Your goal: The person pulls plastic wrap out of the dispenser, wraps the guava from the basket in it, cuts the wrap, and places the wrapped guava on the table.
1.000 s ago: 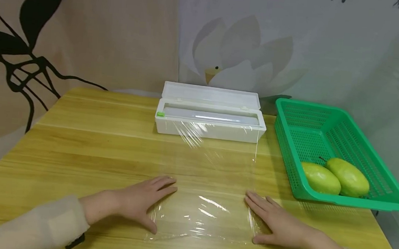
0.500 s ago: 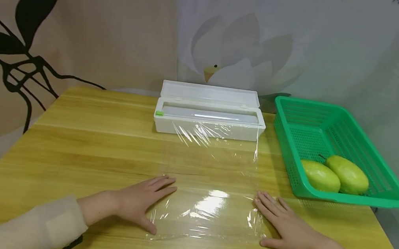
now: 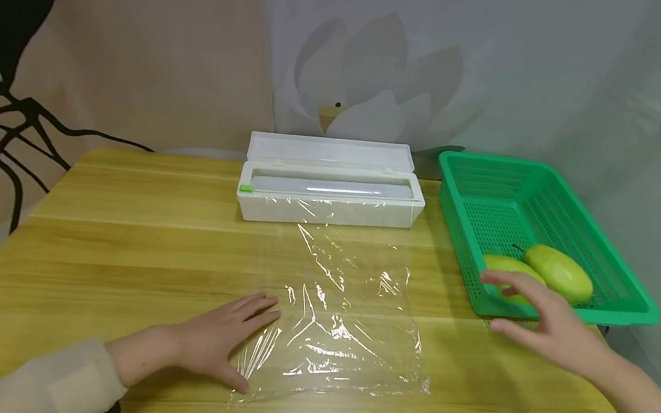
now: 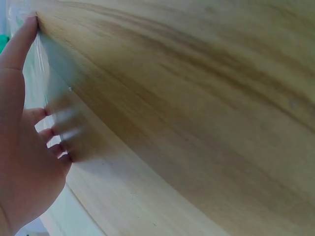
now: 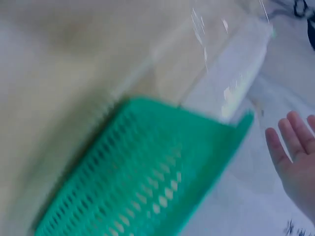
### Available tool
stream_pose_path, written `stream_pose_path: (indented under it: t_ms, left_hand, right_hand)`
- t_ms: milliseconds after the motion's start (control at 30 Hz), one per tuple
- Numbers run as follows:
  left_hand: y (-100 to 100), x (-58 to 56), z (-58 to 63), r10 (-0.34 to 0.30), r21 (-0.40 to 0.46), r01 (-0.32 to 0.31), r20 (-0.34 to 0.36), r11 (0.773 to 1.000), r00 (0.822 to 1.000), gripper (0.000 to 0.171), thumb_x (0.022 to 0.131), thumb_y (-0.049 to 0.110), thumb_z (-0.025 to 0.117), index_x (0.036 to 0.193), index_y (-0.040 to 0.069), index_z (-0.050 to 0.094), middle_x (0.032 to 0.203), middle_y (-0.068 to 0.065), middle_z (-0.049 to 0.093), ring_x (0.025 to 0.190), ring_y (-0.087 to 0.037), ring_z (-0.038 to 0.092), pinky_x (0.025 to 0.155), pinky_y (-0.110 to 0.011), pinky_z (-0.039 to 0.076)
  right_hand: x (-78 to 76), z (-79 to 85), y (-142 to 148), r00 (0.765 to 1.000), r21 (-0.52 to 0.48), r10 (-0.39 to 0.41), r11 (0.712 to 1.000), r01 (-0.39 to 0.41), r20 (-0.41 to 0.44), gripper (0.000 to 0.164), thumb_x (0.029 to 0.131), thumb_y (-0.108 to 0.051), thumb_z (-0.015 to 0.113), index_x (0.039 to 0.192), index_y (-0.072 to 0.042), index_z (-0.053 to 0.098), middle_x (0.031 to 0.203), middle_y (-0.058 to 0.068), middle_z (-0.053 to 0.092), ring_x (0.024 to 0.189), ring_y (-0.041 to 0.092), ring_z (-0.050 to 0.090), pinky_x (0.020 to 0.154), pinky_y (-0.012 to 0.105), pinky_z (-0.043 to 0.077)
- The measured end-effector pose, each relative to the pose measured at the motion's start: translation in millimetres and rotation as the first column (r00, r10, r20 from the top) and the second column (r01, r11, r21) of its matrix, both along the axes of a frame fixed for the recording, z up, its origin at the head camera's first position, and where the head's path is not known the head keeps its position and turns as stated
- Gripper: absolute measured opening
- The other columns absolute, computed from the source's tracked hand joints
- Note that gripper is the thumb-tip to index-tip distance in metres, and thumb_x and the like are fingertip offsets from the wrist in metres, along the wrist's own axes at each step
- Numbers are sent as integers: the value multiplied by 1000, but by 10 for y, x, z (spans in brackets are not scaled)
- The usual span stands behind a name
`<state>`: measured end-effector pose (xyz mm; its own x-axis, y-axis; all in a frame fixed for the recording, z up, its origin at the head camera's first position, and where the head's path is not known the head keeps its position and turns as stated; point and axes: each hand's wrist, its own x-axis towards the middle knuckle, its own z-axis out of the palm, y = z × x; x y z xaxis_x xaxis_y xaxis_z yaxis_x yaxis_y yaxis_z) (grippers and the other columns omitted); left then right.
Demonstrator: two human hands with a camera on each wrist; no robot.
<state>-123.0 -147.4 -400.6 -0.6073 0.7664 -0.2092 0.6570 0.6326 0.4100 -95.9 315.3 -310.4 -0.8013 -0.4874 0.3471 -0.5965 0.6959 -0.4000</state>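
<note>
A sheet of clear cling film [image 3: 331, 338] lies across the wooden table, running out from the white dispenser box [image 3: 330, 212], whose lid stands up. My left hand [image 3: 215, 341] rests spread on the film's left edge, fingertips and thumb touching the table. In the left wrist view the same hand [image 4: 29, 142] has its fingertips down on the wood. Raised off the table, my right hand [image 3: 556, 328] holds nothing, fingers extended, near the front left corner of the green basket [image 3: 610, 316]. Two green mangoes [image 3: 560, 274] lie in the basket; the hand partly covers the left one.
A small green slider [image 3: 246, 188] sits at the dispenser's left end. Behind the table hangs a printed cloth [image 3: 190, 56]. The basket reaches the table's right edge. Bare wood [image 3: 126, 248] shows left of the film.
My right hand has let go of the film's right edge and risen to the right, over to the basket. The film has wrinkled there. My left hand stays pressed down; the view shifted slightly right.
</note>
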Motion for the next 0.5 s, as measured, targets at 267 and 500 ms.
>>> stream_pose_path:
  t_ms: [267, 500]
  left_hand:
    - [2, 14, 16, 9, -1, -9, 16, 1000, 1000, 110, 65, 67, 67, 148, 11, 24, 157, -9, 14, 143, -35, 14, 112, -54, 24]
    - [-7, 12, 17, 14, -14, -14, 16, 1000, 1000, 109, 65, 67, 68, 149, 12, 23, 157, -8, 13, 144, -34, 13, 112, -53, 25]
  right_hand:
    - [-372, 127, 410, 939, 133, -297, 952, 277, 170, 62, 85, -19, 68, 138, -3, 40, 137, 5, 45, 116, 27, 45, 86, 42, 41]
    - [-640, -40, 600, 894, 412, -390, 868, 276, 221, 84, 77, -44, 72, 136, 7, 40, 132, 36, 39, 117, 55, 34, 87, 67, 34]
